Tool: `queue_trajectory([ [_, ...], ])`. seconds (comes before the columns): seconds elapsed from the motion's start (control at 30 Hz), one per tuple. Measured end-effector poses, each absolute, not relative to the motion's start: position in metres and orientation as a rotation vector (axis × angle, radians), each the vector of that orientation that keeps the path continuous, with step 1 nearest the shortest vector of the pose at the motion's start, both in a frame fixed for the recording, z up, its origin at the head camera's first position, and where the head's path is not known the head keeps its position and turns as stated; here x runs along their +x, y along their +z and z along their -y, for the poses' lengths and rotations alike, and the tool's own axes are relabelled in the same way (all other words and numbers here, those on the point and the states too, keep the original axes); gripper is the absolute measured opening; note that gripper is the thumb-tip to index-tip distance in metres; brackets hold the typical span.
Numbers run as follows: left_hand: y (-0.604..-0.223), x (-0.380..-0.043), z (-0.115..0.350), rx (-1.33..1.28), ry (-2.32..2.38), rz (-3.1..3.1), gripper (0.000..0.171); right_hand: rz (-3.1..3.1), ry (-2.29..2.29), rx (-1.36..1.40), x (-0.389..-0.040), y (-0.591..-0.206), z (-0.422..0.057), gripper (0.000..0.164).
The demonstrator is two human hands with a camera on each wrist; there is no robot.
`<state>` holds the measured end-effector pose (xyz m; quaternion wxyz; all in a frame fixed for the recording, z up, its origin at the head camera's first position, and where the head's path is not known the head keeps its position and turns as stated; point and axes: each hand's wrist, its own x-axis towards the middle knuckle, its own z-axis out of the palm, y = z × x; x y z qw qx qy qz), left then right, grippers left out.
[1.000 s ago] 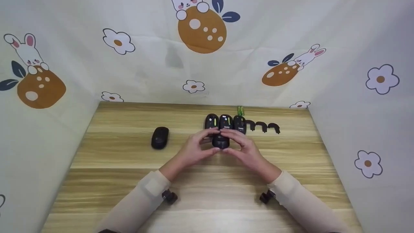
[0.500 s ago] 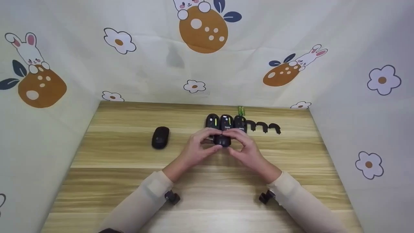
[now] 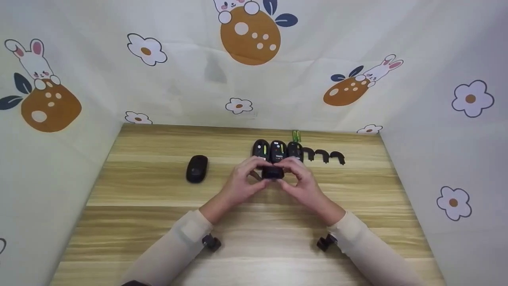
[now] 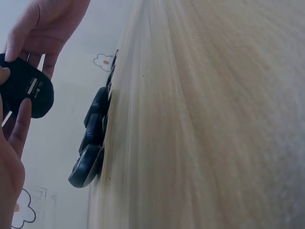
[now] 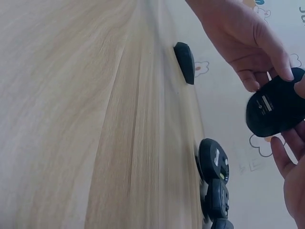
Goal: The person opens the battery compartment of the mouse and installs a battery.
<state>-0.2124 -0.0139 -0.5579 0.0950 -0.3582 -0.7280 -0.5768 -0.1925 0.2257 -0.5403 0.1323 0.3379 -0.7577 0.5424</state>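
Between both hands is a black computer mouse [image 3: 272,173], held up over the table with a labelled face showing in the wrist views. My left hand [image 3: 243,177] grips its left side, thumb at the near edge and fingers at the far edge. The right hand [image 3: 302,179] holds the opposite side the same way. In the left wrist view, thumbs and fingertips press on the mouse [image 4: 29,88] from both sides. Just beyond the hands lie three black mice, a left one [image 3: 260,147], a middle one [image 3: 278,149] and a right one [image 3: 294,149], undersides up with battery slots exposed.
Three curved black covers [image 3: 322,155] lie in a row to the right of the mice. Two green batteries [image 3: 296,136] are behind them, near the back edge. Another black mouse [image 3: 197,169] sits apart on the left. Patterned cloth [image 3: 178,79] walls the wooden table [image 3: 139,222].
The held mouse has tipped, so less of its top shows in the head view. Both hands have shifted very slightly and still hold it. The things on the table stay put.
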Motion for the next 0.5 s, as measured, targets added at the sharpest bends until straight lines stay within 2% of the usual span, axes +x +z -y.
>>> queue_trajectory([
  [0.5,-0.5567,-0.2070,0.0090,-0.992,-1.836,2.192,0.038,2.199,1.730,0.936,-0.1897,-0.5437,-0.2261,0.042],
])
